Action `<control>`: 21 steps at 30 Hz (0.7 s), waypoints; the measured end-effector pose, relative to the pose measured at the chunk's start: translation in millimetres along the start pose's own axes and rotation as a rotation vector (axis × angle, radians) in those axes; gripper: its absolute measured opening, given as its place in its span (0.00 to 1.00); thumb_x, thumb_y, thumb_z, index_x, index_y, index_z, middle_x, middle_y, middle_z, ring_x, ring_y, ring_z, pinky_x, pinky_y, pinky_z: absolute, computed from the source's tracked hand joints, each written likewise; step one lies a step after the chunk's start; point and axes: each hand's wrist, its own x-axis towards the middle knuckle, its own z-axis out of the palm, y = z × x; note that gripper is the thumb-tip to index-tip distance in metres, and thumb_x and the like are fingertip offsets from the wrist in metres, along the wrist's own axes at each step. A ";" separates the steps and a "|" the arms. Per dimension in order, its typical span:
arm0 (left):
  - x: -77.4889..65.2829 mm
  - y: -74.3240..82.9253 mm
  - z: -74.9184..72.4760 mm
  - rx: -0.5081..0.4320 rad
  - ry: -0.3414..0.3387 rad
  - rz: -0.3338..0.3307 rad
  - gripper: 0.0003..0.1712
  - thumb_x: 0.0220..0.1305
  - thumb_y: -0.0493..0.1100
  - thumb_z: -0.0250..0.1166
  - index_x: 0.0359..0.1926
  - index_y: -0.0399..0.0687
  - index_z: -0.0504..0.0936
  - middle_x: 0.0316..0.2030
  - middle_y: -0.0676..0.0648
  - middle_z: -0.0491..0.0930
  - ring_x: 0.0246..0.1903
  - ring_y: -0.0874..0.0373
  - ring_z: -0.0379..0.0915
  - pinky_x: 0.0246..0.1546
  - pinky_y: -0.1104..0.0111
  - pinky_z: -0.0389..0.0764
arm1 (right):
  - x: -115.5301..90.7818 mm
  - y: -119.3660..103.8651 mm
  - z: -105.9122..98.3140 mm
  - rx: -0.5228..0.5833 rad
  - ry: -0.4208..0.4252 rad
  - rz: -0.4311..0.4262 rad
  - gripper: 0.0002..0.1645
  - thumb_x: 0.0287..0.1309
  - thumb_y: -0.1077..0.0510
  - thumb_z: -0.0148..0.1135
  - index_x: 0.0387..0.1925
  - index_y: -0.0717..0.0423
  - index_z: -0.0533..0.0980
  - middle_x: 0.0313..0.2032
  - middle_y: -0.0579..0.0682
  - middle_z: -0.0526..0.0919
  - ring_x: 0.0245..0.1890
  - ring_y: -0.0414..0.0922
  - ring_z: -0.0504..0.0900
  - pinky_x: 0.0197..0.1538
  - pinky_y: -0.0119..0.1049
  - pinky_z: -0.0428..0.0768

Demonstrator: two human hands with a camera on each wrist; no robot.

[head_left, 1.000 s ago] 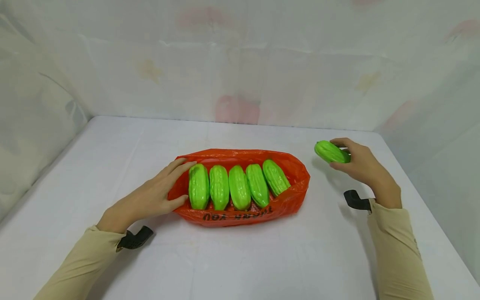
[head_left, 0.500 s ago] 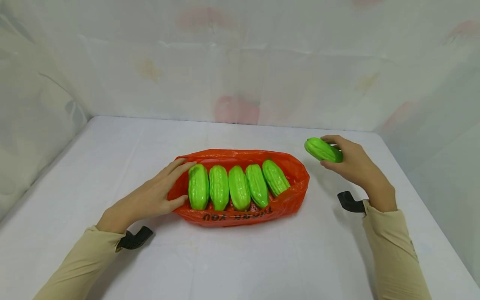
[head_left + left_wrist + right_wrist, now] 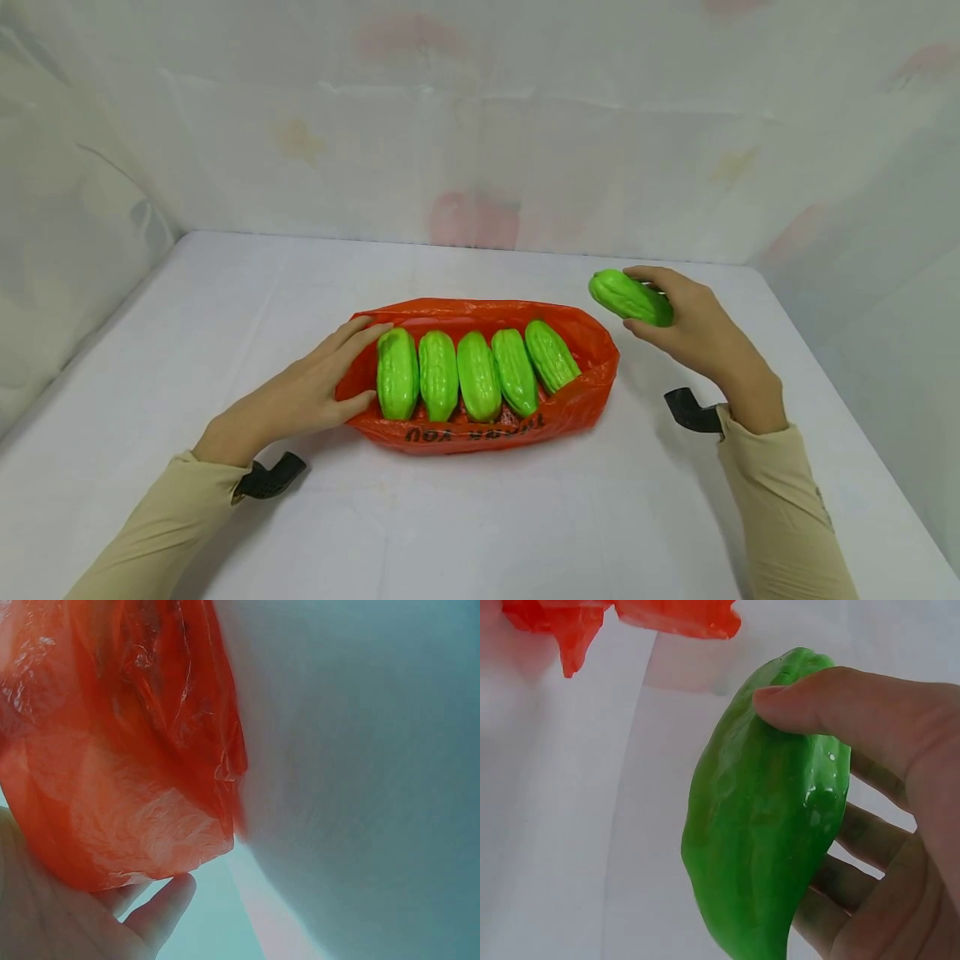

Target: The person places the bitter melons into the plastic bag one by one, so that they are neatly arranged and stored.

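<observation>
In the head view my right hand [image 3: 686,329] holds a bright green, ridged bitter melon [image 3: 626,296] above the table, right of an open red plastic bag [image 3: 480,437]. The right wrist view shows the thumb [image 3: 802,705] lying along one side of this bitter melon, with the fingers behind it. My left hand [image 3: 300,396] grips the bag's left end, fingers and thumb over the rim. Several more bitter melons [image 3: 478,377] lie side by side in the bag; the rightmost one [image 3: 552,357] leans. In the left wrist view, red plastic [image 3: 150,825] covers part of the left hand.
A white-covered table [image 3: 480,533] carries the bag. Behind it hangs a pale curtain [image 3: 562,150] with faint red and yellow marks, and similar sheets close off both sides. Dark devices [image 3: 693,410] sit at both wrists, below tan sleeves.
My right hand has moved left and slightly toward the far side with the bitter melon, nearer to the bag. The left hand and the bag have stayed in place.
</observation>
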 end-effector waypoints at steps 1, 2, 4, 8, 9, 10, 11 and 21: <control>0.0 0.0 0.1 -0.001 0.000 0.000 0.45 0.62 0.41 0.64 0.76 0.52 0.53 0.74 0.43 0.54 0.70 0.42 0.58 0.60 0.40 0.73 | 0.1 -0.8 0.4 0.000 0.002 -0.006 0.35 0.54 0.66 0.70 0.64 0.60 0.69 0.54 0.61 0.79 0.45 0.54 0.77 0.48 0.49 0.77; 0.0 -0.1 0.1 0.000 0.001 0.001 0.45 0.62 0.40 0.64 0.76 0.52 0.53 0.73 0.43 0.54 0.70 0.42 0.58 0.60 0.40 0.73 | 0.2 -1.7 0.7 -0.002 0.003 -0.012 0.35 0.54 0.66 0.70 0.64 0.60 0.69 0.54 0.61 0.79 0.45 0.54 0.77 0.48 0.49 0.77; 0.0 -0.1 0.3 0.000 0.002 0.001 0.45 0.62 0.40 0.64 0.76 0.52 0.53 0.74 0.43 0.54 0.70 0.42 0.58 0.60 0.40 0.73 | 0.4 -3.4 1.2 -0.005 0.004 -0.020 0.35 0.54 0.66 0.70 0.64 0.60 0.69 0.54 0.61 0.79 0.45 0.54 0.77 0.48 0.50 0.78; -0.2 0.3 0.1 0.000 0.001 -0.003 0.45 0.62 0.40 0.64 0.76 0.52 0.52 0.74 0.42 0.54 0.70 0.41 0.57 0.60 0.39 0.73 | 0.5 -7.0 1.6 -0.004 -0.003 -0.024 0.35 0.54 0.67 0.69 0.64 0.61 0.69 0.56 0.62 0.78 0.45 0.54 0.77 0.47 0.52 0.79; -0.1 0.4 0.3 0.001 0.000 -0.004 0.45 0.62 0.40 0.64 0.76 0.52 0.52 0.74 0.42 0.54 0.70 0.41 0.57 0.60 0.39 0.73 | 0.5 -8.0 1.8 -0.003 -0.005 -0.025 0.35 0.54 0.67 0.69 0.64 0.61 0.69 0.56 0.62 0.78 0.45 0.55 0.77 0.47 0.52 0.80; -0.2 0.5 0.3 0.001 0.000 -0.006 0.45 0.62 0.40 0.64 0.76 0.52 0.52 0.74 0.42 0.54 0.70 0.41 0.57 0.60 0.39 0.73 | 0.6 -8.8 2.1 0.000 -0.006 -0.029 0.35 0.54 0.67 0.69 0.64 0.61 0.69 0.56 0.62 0.78 0.45 0.55 0.77 0.47 0.52 0.80; -0.2 0.6 0.3 0.003 -0.001 -0.007 0.45 0.62 0.40 0.64 0.76 0.52 0.52 0.74 0.42 0.54 0.70 0.41 0.57 0.60 0.39 0.73 | 0.6 -9.7 2.6 0.001 -0.005 -0.035 0.35 0.54 0.67 0.69 0.64 0.61 0.69 0.56 0.62 0.78 0.45 0.54 0.77 0.47 0.52 0.80; -0.3 1.3 0.0 0.006 0.001 -0.004 0.45 0.62 0.40 0.64 0.76 0.52 0.52 0.74 0.41 0.54 0.70 0.41 0.58 0.59 0.39 0.73 | 1.6 -21.7 10.4 0.000 0.040 -0.150 0.35 0.52 0.69 0.70 0.63 0.58 0.72 0.54 0.57 0.80 0.45 0.48 0.78 0.45 0.36 0.77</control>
